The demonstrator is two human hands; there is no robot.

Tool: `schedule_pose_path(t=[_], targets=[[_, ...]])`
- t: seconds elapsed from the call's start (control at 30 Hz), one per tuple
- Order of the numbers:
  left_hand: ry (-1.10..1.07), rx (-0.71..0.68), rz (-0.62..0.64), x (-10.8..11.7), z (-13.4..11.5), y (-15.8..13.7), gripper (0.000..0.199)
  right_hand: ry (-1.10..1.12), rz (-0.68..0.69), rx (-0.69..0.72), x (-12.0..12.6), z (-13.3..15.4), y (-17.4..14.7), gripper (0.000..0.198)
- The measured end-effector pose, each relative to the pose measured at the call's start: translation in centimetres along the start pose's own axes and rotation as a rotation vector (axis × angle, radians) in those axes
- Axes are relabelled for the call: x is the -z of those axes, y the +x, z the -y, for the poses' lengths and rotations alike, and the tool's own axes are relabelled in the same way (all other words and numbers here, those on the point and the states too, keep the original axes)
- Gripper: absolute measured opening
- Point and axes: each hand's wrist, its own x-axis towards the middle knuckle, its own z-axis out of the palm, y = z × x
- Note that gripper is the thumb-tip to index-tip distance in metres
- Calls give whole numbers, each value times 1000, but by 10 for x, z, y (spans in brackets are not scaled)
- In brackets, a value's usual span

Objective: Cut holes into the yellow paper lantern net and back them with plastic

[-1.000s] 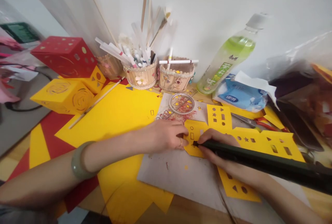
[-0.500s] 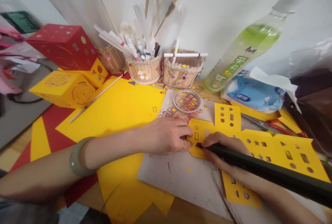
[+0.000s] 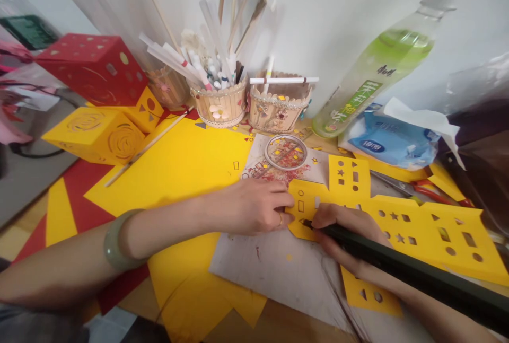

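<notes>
Tool (image 3: 409, 269) in right hand (image 3: 352, 219) — far end cut off.

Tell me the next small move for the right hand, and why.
Probably guide the long black pen-like tool along the small dark outline at its tip: the right hand holds it there, and the left hand rests at the left edge of the small yellow paper piece, seemingly steadying it.

A wooden table (image 3: 274, 328) carries red sheets (image 3: 85, 189) and overlapping yellow sheets (image 3: 186, 173) on the left, a grey board (image 3: 266, 274) in the near middle, and, at the far side, decorated baskets (image 3: 222, 105) and a green bottle (image 3: 376, 83). A blue tissue pack (image 3: 397, 139), far right, seems to rest there too.
</notes>
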Motion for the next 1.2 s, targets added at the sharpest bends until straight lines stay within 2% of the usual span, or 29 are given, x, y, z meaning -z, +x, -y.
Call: schedule_pose_path(t=[0.3, 0.47, 0.63, 0.73, 0.8, 0.93, 1.0, 1.1, 1.2], targets=[[-2, -2, 21, -5, 2, -4, 24, -7, -31, -4, 0, 0, -2, 16], [-27, 42, 3, -4, -1, -3, 27, 16, -30, -100, 4, 4, 0, 11], [-288, 78, 35, 3, 1, 0, 21, 41, -72, -169, 5, 9, 3, 10], [-474, 236, 32, 6, -1, 3, 15, 83, -53, -160, 3, 8, 3, 9], [-623, 399, 7, 6, -6, 6, 18, 110, -54, -172, 4, 6, 0, 7], [-1072, 831, -62, 5, -24, 15, 53, 191, -184, -241, 7, 2, -6, 5], [-1238, 972, -89, 5, -32, 20, 68, 280, -270, -293, 7, 0, -7, 4], [-1328, 1066, -100, 4, -38, 26, 78, 442, -323, -343, 5, -3, -6, 6], [-1421, 1065, -96, 4, -38, 30, 83, 524, -319, -339, 3, -4, -5, 7]])
